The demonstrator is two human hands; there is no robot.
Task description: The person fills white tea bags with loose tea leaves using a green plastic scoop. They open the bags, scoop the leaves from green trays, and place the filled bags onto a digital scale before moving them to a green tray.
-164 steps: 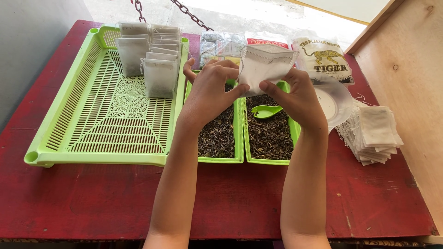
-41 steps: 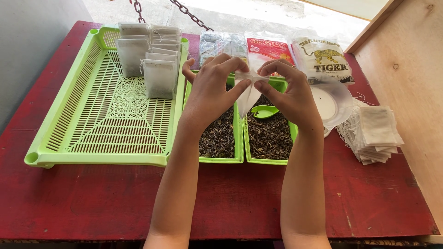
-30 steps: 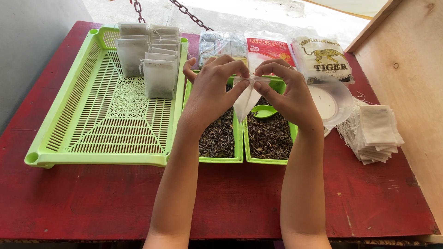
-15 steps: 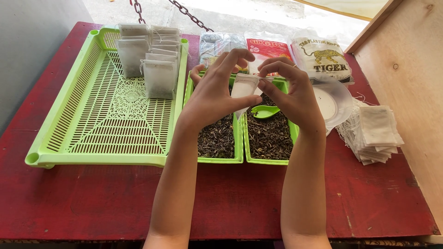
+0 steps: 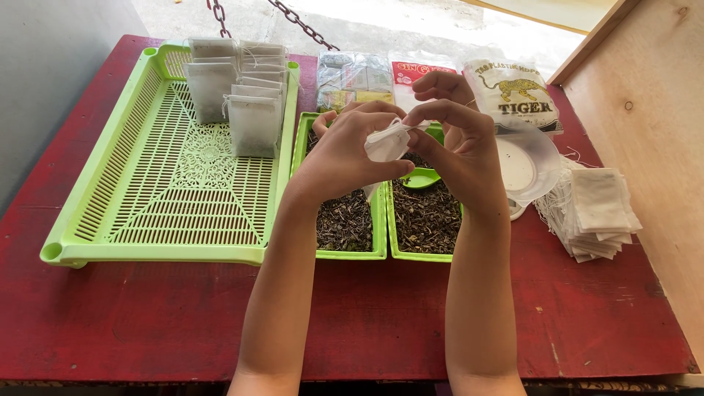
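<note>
**Bags filled in part, one pouch in hand**

Progress shows in the big green tray (image 5: 132,198): a short row of filled bags (image 5: 238,95) stands at its far end, leaning one on another, while most of the slatted floor is bare. To the right on the counter (image 5: 147,323) lies a stack of flat empty bags (image 5: 598,213), strings trailing, so by my reckoning a good deal is left to fill.

Both hands are raised over the two small green tubs (image 5: 389,235), which sit side by side and touching, each holding dark loose leaf. The left hand (image 5: 345,158) is closed around a small white pouch (image 5: 386,143), thumb underneath and fingers curled over its top. The right hand (image 5: 458,136) pinches the pouch's upper edge between thumb and forefinger, the other fingers lifted clear. The pouch is crumpled and hangs just above the divide between the tubs (whether it holds any leaf yet I cannot tell). A green scoop (image 5: 422,178) rests in the right tub, nobody touching it.

Behind the tubs lie several printed plastic packets (image 5: 411,73), and to their right a clear bag with a white disc (image 5: 524,161) inside.

The counter is dark red painted wood, worn and scuffed. A grey wall borders it on the left, a pale wooden panel (image 5: 645,95) on the right. A chain (image 5: 301,26) hangs at the far edge, with sunlit ground beyond.
</note>
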